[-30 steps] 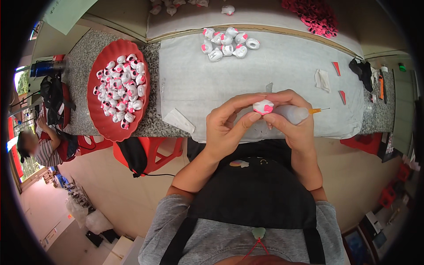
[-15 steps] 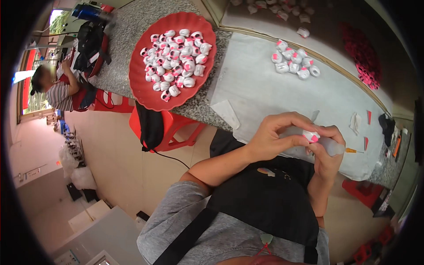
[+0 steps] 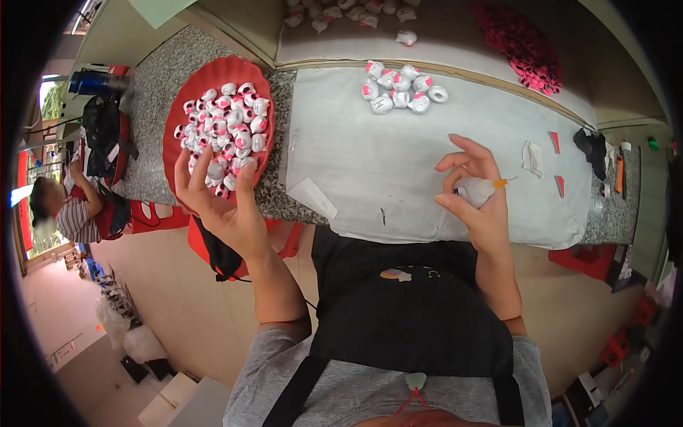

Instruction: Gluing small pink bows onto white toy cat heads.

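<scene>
My left hand point(image 3: 231, 210) is over the near edge of a red scalloped tray point(image 3: 171, 121), fingers spread apart and none closed round a piece. Many small white figurines point(image 3: 220, 117) with pink and dark patches lie heaped in that tray, some partly hidden behind my fingers. Over the white-covered worktop, my right hand point(image 3: 480, 206) is closed round a small translucent squeeze bottle point(image 3: 473, 191). Its thin orange needle tip point(image 3: 501, 183) points to the right. A cluster of white-and-pink figurines point(image 3: 400, 89) sits at the far side of the white sheet point(image 3: 356, 156).
More white figurines point(image 3: 348, 13) and a heap of pink pieces point(image 3: 523, 50) lie on the shelf behind. A folded paper point(image 3: 311, 197), a crumpled tissue point(image 3: 532, 158) and red slivers point(image 3: 559, 186) rest on the worktop. Another person point(image 3: 75, 213) sits far left.
My left hand has moved left from the white-and-pink figurine to the tray, apart from my right hand. My right hand still holds the bottle, its tip now higher. The view has shifted.
</scene>
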Action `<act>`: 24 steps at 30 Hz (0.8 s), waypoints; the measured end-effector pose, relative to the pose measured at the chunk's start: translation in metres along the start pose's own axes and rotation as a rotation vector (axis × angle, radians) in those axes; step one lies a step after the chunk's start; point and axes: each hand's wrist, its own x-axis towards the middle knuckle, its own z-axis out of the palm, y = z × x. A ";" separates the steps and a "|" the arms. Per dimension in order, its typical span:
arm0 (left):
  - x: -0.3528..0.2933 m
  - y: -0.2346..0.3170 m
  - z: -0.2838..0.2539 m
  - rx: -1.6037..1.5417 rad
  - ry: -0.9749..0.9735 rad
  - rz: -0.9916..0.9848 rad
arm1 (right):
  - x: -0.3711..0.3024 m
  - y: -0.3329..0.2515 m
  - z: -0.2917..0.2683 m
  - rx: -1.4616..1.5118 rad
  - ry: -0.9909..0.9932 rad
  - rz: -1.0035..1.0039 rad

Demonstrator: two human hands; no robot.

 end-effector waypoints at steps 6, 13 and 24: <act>0.006 0.045 0.103 0.004 -0.677 0.487 | -0.014 0.008 -0.020 0.106 0.134 -0.171; -0.009 0.034 0.162 0.133 -0.850 0.657 | -0.036 -0.004 -0.040 0.132 0.251 -0.068; -0.051 0.061 0.101 -0.877 -0.840 -0.524 | -0.034 -0.016 -0.049 0.060 0.380 -0.182</act>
